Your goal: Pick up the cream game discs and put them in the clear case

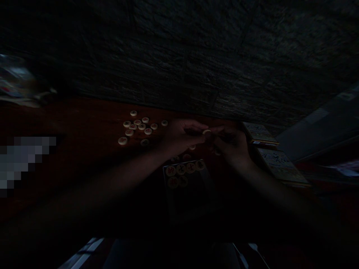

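Observation:
A round Chinese chess piece is pinched in the fingertips of my left hand. From the other side, the curled fingers of my right hand meet the same piece, though darkness blurs their exact grip. Below my hands lies a shallow open box. Along its far side runs a row of pieces with red or dark characters, such as the red-marked piece. Two dimmer ones sit under that row, including another red-marked piece. Just beyond the box, a loose piece shows partly beneath my left hand.
Several loose chess pieces are scattered left of my hands on the reddish-brown table. Two flat patterned boxes lie at the right. A dark stone-textured wall borders the table's far edge. At far left stands a blurred clear container.

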The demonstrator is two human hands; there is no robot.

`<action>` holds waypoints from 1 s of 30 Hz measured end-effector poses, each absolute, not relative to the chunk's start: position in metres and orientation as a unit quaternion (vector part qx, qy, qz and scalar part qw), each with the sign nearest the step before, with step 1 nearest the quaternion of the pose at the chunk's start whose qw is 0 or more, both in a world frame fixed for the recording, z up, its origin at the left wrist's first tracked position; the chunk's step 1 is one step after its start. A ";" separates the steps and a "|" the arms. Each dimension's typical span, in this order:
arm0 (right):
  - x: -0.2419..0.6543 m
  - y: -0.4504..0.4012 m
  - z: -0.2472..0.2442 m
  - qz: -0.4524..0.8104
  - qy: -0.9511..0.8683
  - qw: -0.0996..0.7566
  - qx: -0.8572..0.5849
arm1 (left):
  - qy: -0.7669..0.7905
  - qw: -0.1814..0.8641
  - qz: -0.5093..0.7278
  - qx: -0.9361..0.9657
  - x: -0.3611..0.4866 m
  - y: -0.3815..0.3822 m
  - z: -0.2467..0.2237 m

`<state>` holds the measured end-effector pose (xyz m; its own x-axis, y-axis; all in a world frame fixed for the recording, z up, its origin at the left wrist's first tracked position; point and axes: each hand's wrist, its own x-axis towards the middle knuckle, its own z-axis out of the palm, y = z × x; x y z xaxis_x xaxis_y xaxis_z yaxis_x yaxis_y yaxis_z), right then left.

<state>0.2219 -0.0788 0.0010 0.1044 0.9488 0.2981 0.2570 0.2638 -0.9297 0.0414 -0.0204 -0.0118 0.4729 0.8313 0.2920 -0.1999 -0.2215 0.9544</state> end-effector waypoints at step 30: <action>0.222 -0.080 0.005 0.334 -0.598 0.520 -0.510 | 0.241 0.641 0.447 0.576 0.040 -0.021 -0.011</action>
